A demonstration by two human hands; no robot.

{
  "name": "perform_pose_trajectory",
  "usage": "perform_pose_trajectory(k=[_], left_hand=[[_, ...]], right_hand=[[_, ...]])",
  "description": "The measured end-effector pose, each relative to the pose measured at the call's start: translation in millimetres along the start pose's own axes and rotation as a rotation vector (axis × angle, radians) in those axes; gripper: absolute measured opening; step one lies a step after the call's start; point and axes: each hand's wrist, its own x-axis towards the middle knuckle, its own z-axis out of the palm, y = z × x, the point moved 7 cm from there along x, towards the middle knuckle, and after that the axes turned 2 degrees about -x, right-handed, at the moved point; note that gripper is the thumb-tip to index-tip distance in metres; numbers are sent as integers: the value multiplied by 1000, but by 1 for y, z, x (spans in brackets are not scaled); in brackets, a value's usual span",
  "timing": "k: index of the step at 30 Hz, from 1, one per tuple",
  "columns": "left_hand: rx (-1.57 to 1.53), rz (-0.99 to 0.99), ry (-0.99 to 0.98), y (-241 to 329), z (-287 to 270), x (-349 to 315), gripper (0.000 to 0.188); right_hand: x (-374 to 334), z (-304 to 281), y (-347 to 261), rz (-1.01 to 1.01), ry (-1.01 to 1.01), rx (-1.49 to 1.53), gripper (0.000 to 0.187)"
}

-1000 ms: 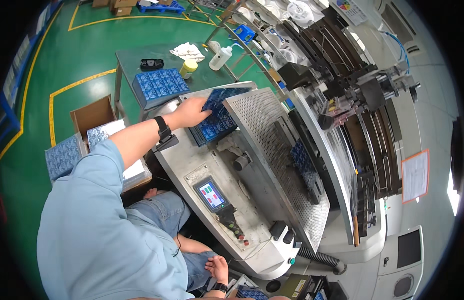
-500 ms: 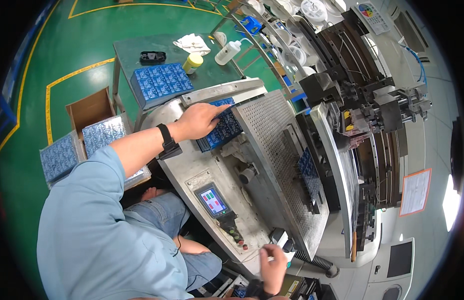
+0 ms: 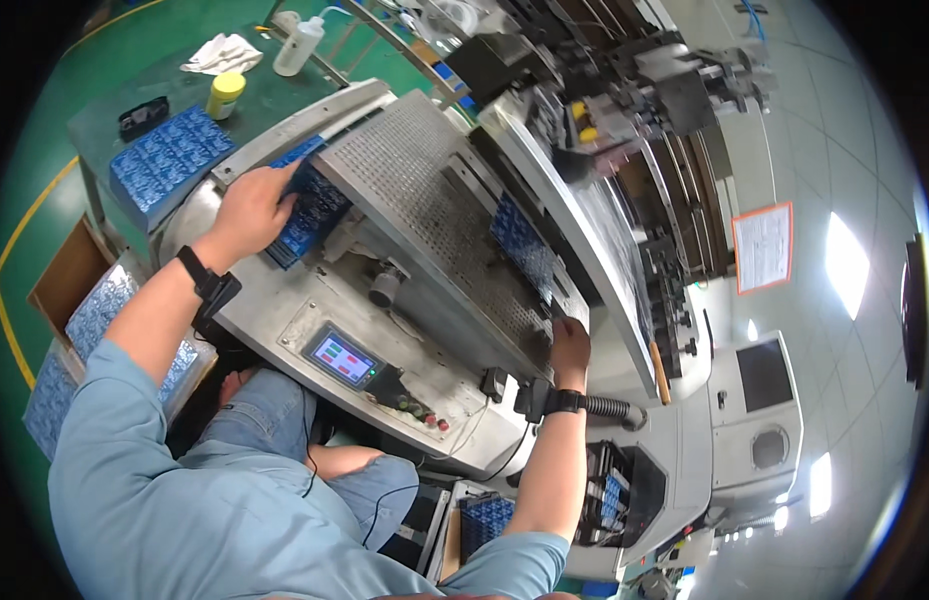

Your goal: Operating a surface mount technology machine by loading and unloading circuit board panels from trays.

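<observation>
A stack of blue circuit boards [image 3: 319, 212] lies on the machine's front ledge, beside the perforated metal table. My left hand [image 3: 250, 212] is at the stack's left side, thumb and fingers closed on the edge of a top board. Another blue circuit board [image 3: 522, 243] rests on the perforated table [image 3: 404, 165], between dark rails. My right hand [image 3: 570, 352] is at the near end of that board, its fingers pinched together at the corner. The fingertips there are partly hidden.
A framed screen [image 3: 594, 215] slants above the table's right side. On the ledge sit a touch panel [image 3: 341, 356] and push buttons [image 3: 431, 421]. A green side table [image 3: 174, 75] holds more blue boards [image 3: 169, 160], a yellow-lidded jar [image 3: 225, 94], a squeeze bottle [image 3: 300, 46] and a cloth.
My right hand has moved from the ledge's front corner up to the board on the perforated table. My left hand stays at the stack, its fingers now further round the board's edge. The view has swung right.
</observation>
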Motion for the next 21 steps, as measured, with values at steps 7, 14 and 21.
perform_pose_trajectory(k=[7, 14, 21], left_hand=[[-47, 20, 46, 0, -13, -2, 55], [-122, 103, 22, 8, -14, -1, 55], [-18, 83, 20, 7, -6, -4, 48]], right_hand=[[31, 34, 5, -35, -180, -40, 35], [45, 47, 8, -499, -151, -534, 20], [45, 20, 17, -272, -97, -137, 16]])
